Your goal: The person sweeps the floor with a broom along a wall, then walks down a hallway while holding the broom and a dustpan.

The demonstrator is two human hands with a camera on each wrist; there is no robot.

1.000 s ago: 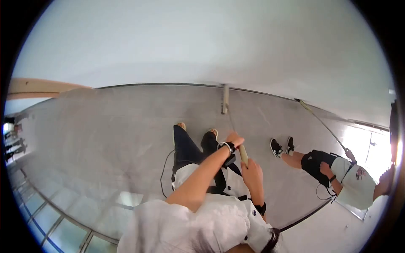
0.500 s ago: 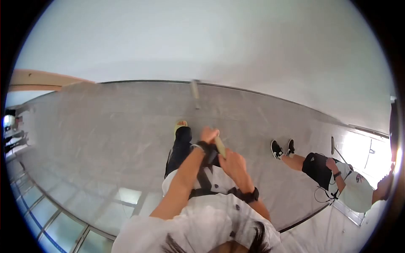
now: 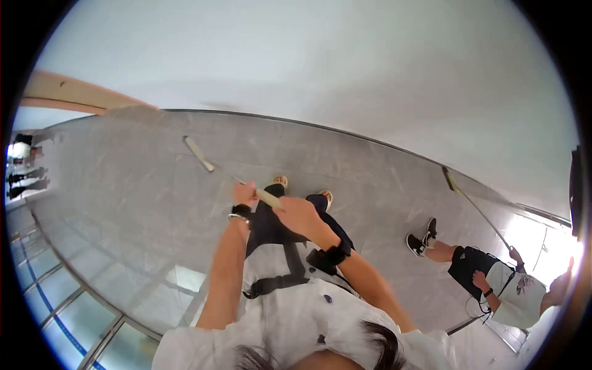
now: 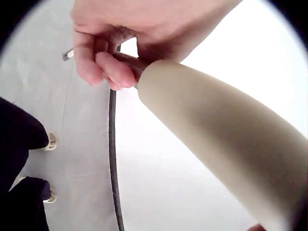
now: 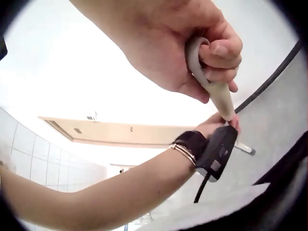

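Both my hands hold a long-handled floor tool with a cream grip sleeve (image 3: 269, 198) and a thin shaft. Its narrow cream bar head (image 3: 198, 154) lies on the grey floor to the front left, turned diagonally. My left hand (image 3: 245, 193) is lower, its fingers curled around the thin shaft just below the sleeve (image 4: 216, 125) in the left wrist view. At the upper end, my right hand (image 3: 302, 217) grips the sleeve; the right wrist view shows its fingers (image 5: 221, 60) wrapped over the looped end of the handle (image 5: 195, 57).
A white wall (image 3: 296, 61) meets the floor along a dark baseboard (image 3: 259, 116). To the right, another person (image 3: 515, 287) holds a similar tool (image 3: 475, 203) against the wall's foot. A wooden door frame (image 3: 80, 92) is at left, glass panels (image 3: 68, 308) at lower left.
The tool's head has swept leftward from the wall's base and come away from the wall. Both hands have swung left with it. The other person's tool has shifted too.
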